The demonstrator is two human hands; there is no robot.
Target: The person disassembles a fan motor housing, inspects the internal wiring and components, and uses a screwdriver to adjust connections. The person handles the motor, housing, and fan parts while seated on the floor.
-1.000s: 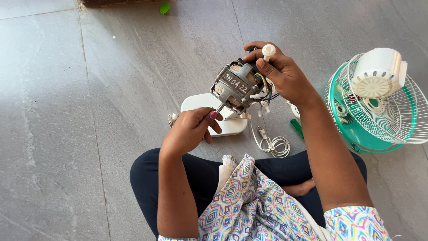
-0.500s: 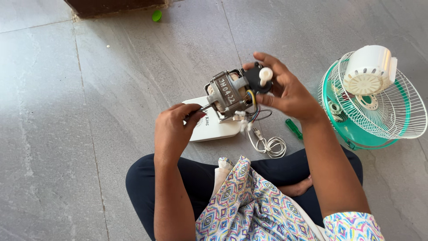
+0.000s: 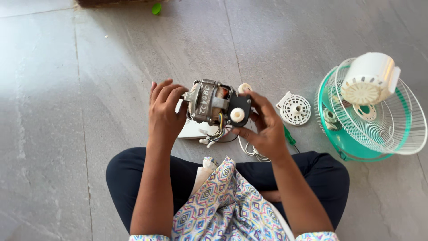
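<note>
I sit cross-legged on a grey stone floor and hold a small grey metal fan motor [image 3: 208,101] in front of me with both hands. My left hand [image 3: 164,112] grips the motor's left end, fingers curled over its shaft side. My right hand [image 3: 264,126] holds the right end, where a black gearbox plate with a white knob [image 3: 237,114] sits. Coloured wires [image 3: 217,134] hang from the motor's underside. A white fan base piece [image 3: 192,130] lies on the floor just below the motor.
At the right lie a green and white wire fan guard [image 3: 392,129] with a white motor cover [image 3: 368,78] resting on it. A round white slotted cap [image 3: 294,108], a green-handled screwdriver [image 3: 290,136] and a coiled white cord [image 3: 249,149] are near my right knee.
The motor has been turned and lowered so its length lies sideways between my hands. My left hand moved from below the motor up onto its left end.
</note>
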